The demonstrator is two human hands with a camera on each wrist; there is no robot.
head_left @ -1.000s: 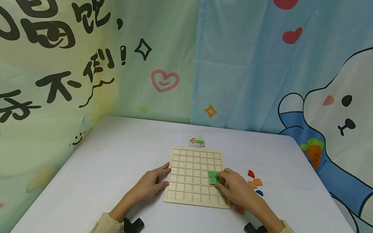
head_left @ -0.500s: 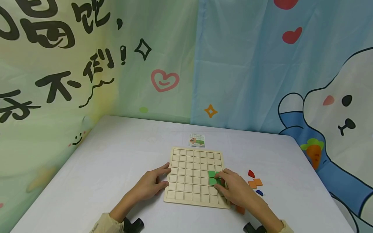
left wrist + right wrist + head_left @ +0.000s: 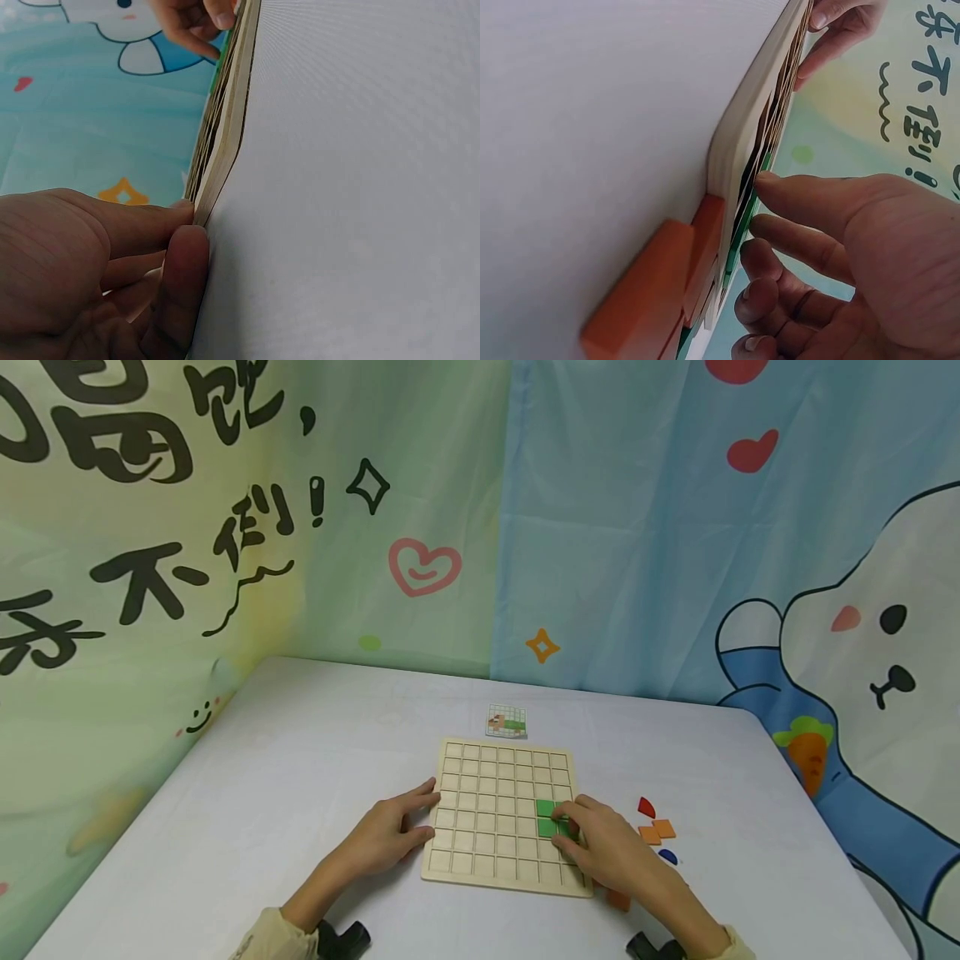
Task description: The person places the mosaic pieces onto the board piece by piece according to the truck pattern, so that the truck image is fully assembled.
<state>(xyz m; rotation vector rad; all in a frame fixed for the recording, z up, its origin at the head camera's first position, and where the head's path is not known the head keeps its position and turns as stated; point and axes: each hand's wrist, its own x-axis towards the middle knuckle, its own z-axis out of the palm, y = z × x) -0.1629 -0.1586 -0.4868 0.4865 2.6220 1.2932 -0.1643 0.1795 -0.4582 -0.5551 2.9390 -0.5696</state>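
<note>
A pale wooden grid board [image 3: 483, 843] lies on the white table. At its left edge rests my left hand [image 3: 382, 833], with the thumb and a fingertip set apart against the rim; the left wrist view shows these digits [image 3: 187, 255] right at the edge. My right hand [image 3: 600, 839] is over the board's right side. Its thumb and index finger pinch a green square tile [image 3: 744, 225] on the grid, while the other fingers are loosely curled. Several green tiles [image 3: 547, 807] sit together there, partly covered by the hand.
Beyond the board lies a small pattern card [image 3: 507, 721]. To the right are a red piece [image 3: 647, 807], orange tiles [image 3: 663, 828] and a blue piece [image 3: 667, 857]. More orange blocks [image 3: 649, 285] lie against the board's near right corner, partly under my right forearm.
The front green tile shifts very slightly to the left between the earliest frame and the middle one, along with my right fingertips. My left hand and the board stay still.
</note>
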